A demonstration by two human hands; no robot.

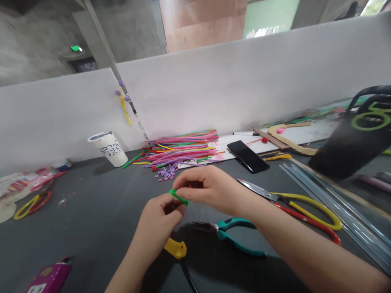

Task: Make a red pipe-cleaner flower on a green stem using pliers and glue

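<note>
Standing beyond left fingers [174,217] and right fingers [191,193] pinching a green strip [180,197], a white cup [111,149] hides its contents.

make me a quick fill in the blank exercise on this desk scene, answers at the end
1. The small strip at the fingertips of the left hand and right hand is coloured ____.
2. The large scissors have one red handle and one ____ handle.
3. In the picture, the phone lies to the ____ of the white cup.

Answers: green; yellow; right
</note>
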